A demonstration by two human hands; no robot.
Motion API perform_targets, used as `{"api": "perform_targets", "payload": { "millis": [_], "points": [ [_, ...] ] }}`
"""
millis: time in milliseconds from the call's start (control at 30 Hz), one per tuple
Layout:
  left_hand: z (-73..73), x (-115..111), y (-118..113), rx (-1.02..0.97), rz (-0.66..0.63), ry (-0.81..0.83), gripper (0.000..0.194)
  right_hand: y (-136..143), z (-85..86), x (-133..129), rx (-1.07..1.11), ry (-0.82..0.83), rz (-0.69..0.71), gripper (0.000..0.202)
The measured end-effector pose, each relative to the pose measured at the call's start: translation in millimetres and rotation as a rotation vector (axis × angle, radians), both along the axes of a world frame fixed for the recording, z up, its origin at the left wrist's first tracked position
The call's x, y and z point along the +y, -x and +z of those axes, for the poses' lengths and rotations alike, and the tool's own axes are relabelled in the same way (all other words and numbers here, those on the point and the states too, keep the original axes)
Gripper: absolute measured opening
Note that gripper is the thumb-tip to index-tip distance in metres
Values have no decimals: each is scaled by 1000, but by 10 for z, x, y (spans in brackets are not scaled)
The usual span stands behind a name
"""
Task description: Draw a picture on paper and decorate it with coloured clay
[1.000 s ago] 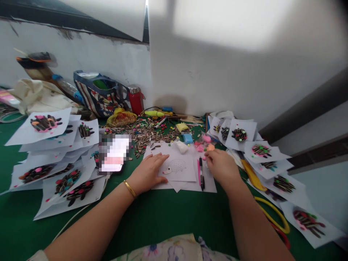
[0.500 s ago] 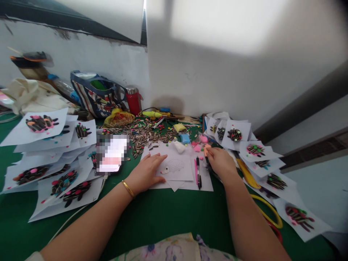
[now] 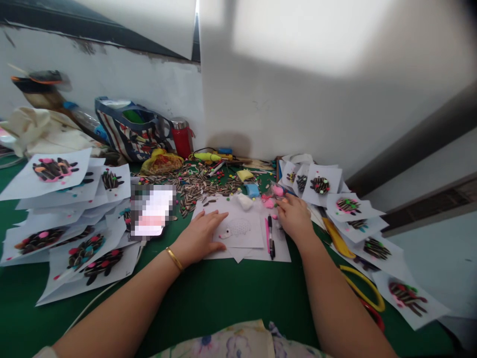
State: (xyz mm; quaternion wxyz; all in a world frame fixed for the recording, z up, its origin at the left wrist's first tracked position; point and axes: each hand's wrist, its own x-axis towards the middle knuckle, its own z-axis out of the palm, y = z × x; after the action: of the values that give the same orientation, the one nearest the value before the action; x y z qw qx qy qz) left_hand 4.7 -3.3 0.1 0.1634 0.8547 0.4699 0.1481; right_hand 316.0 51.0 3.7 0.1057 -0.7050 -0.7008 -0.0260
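Note:
My left hand (image 3: 201, 233) lies flat with fingers spread on the left edge of a white paper sheet (image 3: 253, 239). The sheet bears a dotted outline drawing of a hedgehog (image 3: 239, 227) with a small dark eye. My right hand (image 3: 296, 216) is at the right of the papers, its fingers bent together around a lump of orange clay (image 3: 285, 200) that shows only in part. Just left of it are lumps of pink clay (image 3: 269, 201) and white clay (image 3: 245, 201). A black pen (image 3: 271, 237) rests beside a pink pen (image 3: 267, 233) on the paper.
Sunflower seeds (image 3: 197, 186) spread behind the papers. A phone (image 3: 152, 214) with a cable is at left. Stacks of seed-decorated sheets (image 3: 85, 271) stand on both sides. Scissors with yellow and red handles (image 3: 365, 286) lie at right. A red flask (image 3: 182, 139) and bag (image 3: 132, 132) stand behind.
My right hand has shifted slightly up and turned, covering more of the orange clay. My left hand stays in place on the paper. The view has moved very slightly.

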Motion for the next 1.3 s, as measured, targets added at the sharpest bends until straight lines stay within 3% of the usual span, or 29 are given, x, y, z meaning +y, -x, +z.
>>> {"api": "perform_targets", "payload": {
  "millis": [367, 567, 833, 1033, 1300],
  "points": [
    [-2, 6, -4, 14, 6, -6, 85, 8, 4, 33, 42, 11, -5, 22],
    [3, -5, -1, 27, 6, 1, 84, 3, -35, 48, 37, 13, -7, 27],
    [-14, -1, 0, 20, -2, -3, 83, 8, -73, 70, 63, -48, -2, 13],
    [-22, -3, 15, 20, 0, 0, 84, -4, 22, 33, 124, -243, 48, 15],
    [3, -11, -2, 20, 7, 16, 84, -57, 146, -9, 114, -160, 41, 24]
  ]
}}
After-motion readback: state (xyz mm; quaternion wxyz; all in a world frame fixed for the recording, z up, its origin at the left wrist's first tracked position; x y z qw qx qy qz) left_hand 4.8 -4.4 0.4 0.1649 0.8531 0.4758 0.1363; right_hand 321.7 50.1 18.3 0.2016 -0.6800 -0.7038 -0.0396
